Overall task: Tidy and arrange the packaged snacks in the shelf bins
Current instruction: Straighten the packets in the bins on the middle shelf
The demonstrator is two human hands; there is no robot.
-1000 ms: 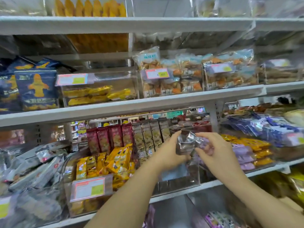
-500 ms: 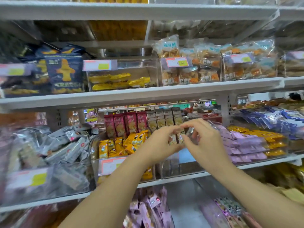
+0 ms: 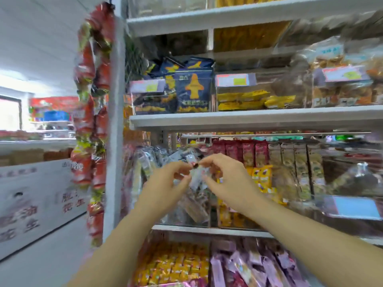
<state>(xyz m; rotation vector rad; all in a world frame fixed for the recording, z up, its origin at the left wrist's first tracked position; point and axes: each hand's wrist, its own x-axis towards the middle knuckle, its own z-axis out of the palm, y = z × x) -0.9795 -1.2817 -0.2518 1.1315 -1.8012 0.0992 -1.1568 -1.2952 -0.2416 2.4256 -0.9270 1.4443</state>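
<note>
My left hand and my right hand are raised together in front of the middle shelf. Between their fingertips they pinch a small clear and silver snack packet with a dark red end. Right behind it stands a clear bin full of silver-grey packets. The view is blurred, so the packet's print is unreadable. To the right, bins hold yellow packets and upright red packs and tan packs.
A white shelf post with a hanging string of red snack packs stands at the left. The upper shelf carries blue bags and yellow packets. The lower shelf holds orange and purple packets. A white printed carton lies far left.
The view has swung left along the shelf. Both hands moved left with the small packet, from the empty clear bin to the front of the silver-packet bin.
</note>
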